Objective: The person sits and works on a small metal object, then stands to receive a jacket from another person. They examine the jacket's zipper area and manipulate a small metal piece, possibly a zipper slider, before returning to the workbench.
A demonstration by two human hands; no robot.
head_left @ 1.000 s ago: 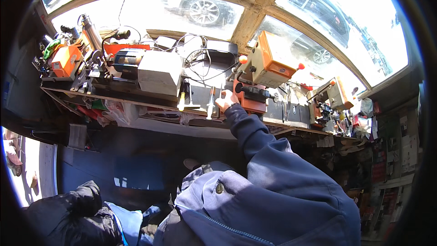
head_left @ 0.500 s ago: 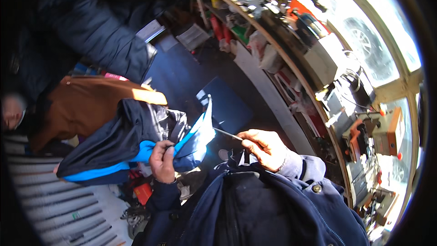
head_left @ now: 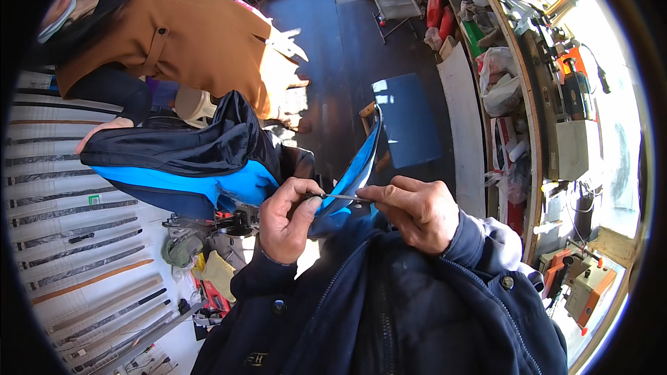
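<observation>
A slim, straight metal tool (head_left: 342, 197) sits clamped in your right hand (head_left: 418, 214), knuckles up, near the creased blue-and-black garment (head_left: 182, 176); your left hand (head_left: 286, 222) pinches a small dark piece (head_left: 311, 195) by the tool's tip.

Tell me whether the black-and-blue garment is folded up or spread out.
Spread out, loosely creased: the black-and-blue garment stretches from the other person's hand at the picture's left across toward the left hand.
</observation>
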